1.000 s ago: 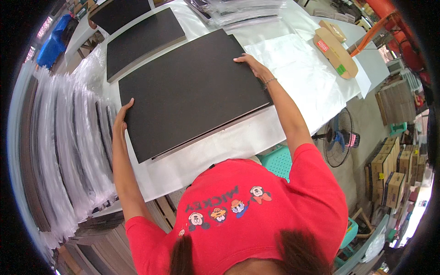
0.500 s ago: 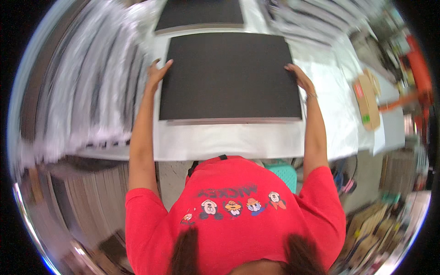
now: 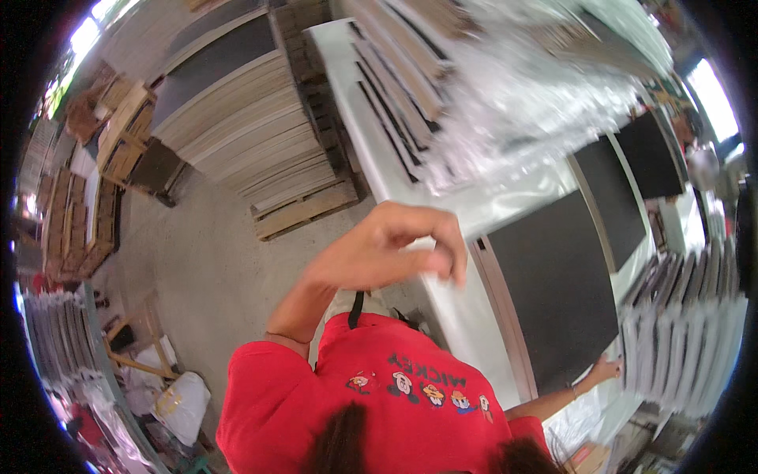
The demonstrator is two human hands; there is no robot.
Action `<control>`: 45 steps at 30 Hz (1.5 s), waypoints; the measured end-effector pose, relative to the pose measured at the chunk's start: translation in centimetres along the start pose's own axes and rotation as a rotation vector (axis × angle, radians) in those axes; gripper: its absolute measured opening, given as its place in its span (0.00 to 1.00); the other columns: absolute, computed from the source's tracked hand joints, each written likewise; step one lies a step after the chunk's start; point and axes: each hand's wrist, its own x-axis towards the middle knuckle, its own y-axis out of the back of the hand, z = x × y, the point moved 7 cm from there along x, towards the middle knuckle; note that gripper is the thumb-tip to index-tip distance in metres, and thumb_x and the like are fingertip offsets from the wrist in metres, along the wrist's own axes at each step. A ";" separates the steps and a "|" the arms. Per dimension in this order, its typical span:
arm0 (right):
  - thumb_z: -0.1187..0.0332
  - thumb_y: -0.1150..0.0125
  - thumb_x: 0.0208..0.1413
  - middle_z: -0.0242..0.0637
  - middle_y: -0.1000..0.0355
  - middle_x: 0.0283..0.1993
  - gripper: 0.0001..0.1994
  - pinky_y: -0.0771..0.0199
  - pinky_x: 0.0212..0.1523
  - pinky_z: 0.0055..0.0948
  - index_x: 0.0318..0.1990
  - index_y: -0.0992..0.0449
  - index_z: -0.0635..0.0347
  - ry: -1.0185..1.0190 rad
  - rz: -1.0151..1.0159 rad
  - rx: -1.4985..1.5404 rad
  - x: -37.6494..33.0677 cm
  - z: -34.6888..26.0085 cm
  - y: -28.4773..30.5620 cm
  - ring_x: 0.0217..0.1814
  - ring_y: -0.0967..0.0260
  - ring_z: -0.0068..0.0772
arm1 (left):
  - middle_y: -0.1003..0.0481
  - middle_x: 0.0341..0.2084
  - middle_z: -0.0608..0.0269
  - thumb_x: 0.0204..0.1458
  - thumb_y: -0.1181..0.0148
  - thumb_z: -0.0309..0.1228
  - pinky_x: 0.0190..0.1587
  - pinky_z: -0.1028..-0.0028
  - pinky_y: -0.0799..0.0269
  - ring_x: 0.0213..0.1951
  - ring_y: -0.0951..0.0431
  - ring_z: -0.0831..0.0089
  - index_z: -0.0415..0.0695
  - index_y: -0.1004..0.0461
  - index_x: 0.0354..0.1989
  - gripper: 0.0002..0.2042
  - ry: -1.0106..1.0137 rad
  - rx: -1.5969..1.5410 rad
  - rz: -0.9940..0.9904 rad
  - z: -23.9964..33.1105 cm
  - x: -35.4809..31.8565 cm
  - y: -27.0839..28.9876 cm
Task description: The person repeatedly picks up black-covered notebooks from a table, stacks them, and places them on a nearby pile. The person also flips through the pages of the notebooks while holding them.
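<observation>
A black flat panel (image 3: pixel 553 284) with a pale edge lies on the white-covered table (image 3: pixel 470 332), to my right. My left hand (image 3: pixel 395 246) is raised in front of my body, off the table. Its fingers are loosely curled, thumb apart from them, with nothing in between. At the panel's far right corner rests my right hand (image 3: pixel 606 370), arm stretched out, its fingers apart between the panel and a row of wrapped panels (image 3: pixel 679 347). Whether its fingertips touch the panel is hard to make out. Behind lies another black panel (image 3: pixel 612 201).
Plastic-wrapped panels (image 3: pixel 505 103) lie in a row on the table's left part. A tall stack of boards (image 3: pixel 253 134) stands on a wooden pallet (image 3: pixel 308 209) to the left. Wooden crates (image 3: pixel 122 142) and a white sack (image 3: pixel 183 407) sit on the concrete floor farther left.
My view and body have swung left, so the panel now appears on the right. My left hand has come off the panel's left edge and lifted; the right hand stays by its right side.
</observation>
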 end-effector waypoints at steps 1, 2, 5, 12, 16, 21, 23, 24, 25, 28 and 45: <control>0.58 0.39 0.47 0.64 0.34 0.50 0.30 0.38 0.52 0.46 0.56 0.34 0.66 0.055 0.082 0.134 -0.3 -4.3 3.8 0.53 0.36 0.54 | 0.27 0.20 0.65 0.51 0.40 0.48 0.28 0.73 0.34 0.24 0.29 0.73 0.42 0.22 0.23 0.19 -0.166 -0.040 0.052 3.4 -1.5 0.9; 0.53 0.43 0.53 0.54 0.34 0.51 0.30 0.39 0.54 0.41 0.59 0.37 0.61 0.231 0.052 0.326 -0.9 -9.1 6.9 0.55 0.37 0.49 | 0.27 0.22 0.65 0.47 0.37 0.44 0.30 0.74 0.34 0.25 0.28 0.73 0.41 0.23 0.25 0.16 -0.284 -0.066 -0.052 5.3 -2.5 1.1; 0.53 0.44 0.56 0.42 0.31 0.47 0.28 0.38 0.52 0.35 0.59 0.36 0.60 0.415 -0.673 0.885 -11.2 -29.4 18.3 0.50 0.34 0.37 | 0.28 0.20 0.64 0.42 0.33 0.46 0.26 0.73 0.36 0.23 0.29 0.71 0.43 0.24 0.24 0.17 -0.544 0.011 -0.327 10.3 -3.8 3.9; 0.67 0.42 0.55 0.44 0.36 0.57 0.28 0.40 0.59 0.33 0.62 0.42 0.63 1.242 -1.581 0.992 -33.7 -59.6 25.6 0.57 0.36 0.35 | 0.35 0.16 0.64 0.37 0.31 0.52 0.16 0.73 0.41 0.15 0.34 0.72 0.38 0.27 0.23 0.25 -0.930 -0.247 -0.296 14.7 -4.5 13.0; 0.65 0.41 0.54 0.45 0.34 0.52 0.26 0.38 0.56 0.33 0.61 0.39 0.56 1.161 -1.225 0.887 -36.6 -67.5 25.4 0.53 0.34 0.37 | 0.30 0.20 0.64 0.41 0.33 0.42 0.27 0.71 0.34 0.24 0.28 0.70 0.43 0.23 0.25 0.14 -0.625 0.491 0.081 16.1 -5.0 25.3; 0.65 0.42 0.55 0.44 0.33 0.49 0.25 0.33 0.49 0.33 0.60 0.38 0.56 0.963 -1.112 0.759 -37.4 -66.4 21.8 0.47 0.32 0.35 | 0.22 0.36 0.57 0.46 0.35 0.36 0.43 0.70 0.30 0.39 0.22 0.65 0.43 0.22 0.38 0.14 -0.114 1.243 0.667 10.3 -5.3 50.7; 0.62 0.42 0.55 0.48 0.33 0.50 0.24 0.32 0.49 0.37 0.59 0.37 0.56 0.837 -1.126 0.662 -37.8 -64.2 20.3 0.47 0.31 0.42 | 0.24 0.40 0.52 0.41 0.33 0.41 0.46 0.63 0.30 0.44 0.25 0.54 0.45 0.23 0.42 0.20 0.150 1.521 0.660 8.2 -8.6 60.1; 0.63 0.42 0.55 0.47 0.32 0.48 0.24 0.31 0.47 0.35 0.59 0.36 0.57 0.774 -1.104 0.589 -37.9 -62.7 19.5 0.45 0.31 0.39 | 0.24 0.40 0.52 0.38 0.32 0.39 0.46 0.63 0.30 0.44 0.25 0.54 0.45 0.23 0.42 0.21 0.252 1.627 0.618 7.4 -10.0 62.6; 0.63 0.42 0.55 0.46 0.31 0.46 0.24 0.31 0.45 0.33 0.59 0.36 0.58 0.719 -1.083 0.521 -37.9 -61.2 18.5 0.43 0.30 0.37 | 0.24 0.40 0.52 0.35 0.30 0.37 0.46 0.62 0.30 0.44 0.25 0.55 0.45 0.23 0.43 0.23 0.357 1.737 0.579 7.1 -11.1 64.6; 0.63 0.41 0.55 0.46 0.29 0.41 0.23 0.29 0.41 0.32 0.57 0.35 0.59 0.635 -1.011 0.363 -38.3 -57.7 16.0 0.38 0.29 0.35 | 0.24 0.37 0.53 0.31 0.28 0.33 0.45 0.61 0.29 0.42 0.24 0.53 0.46 0.24 0.44 0.25 0.534 1.718 0.457 5.2 -12.4 68.2; 0.62 0.43 0.56 0.45 0.31 0.44 0.23 0.31 0.44 0.31 0.59 0.36 0.57 0.724 -1.182 0.480 -44.2 -65.5 15.0 0.40 0.31 0.36 | 0.21 0.31 0.53 0.26 0.25 0.34 0.38 0.69 0.26 0.35 0.21 0.61 0.39 0.22 0.35 0.24 0.570 1.462 0.031 5.8 -10.7 71.6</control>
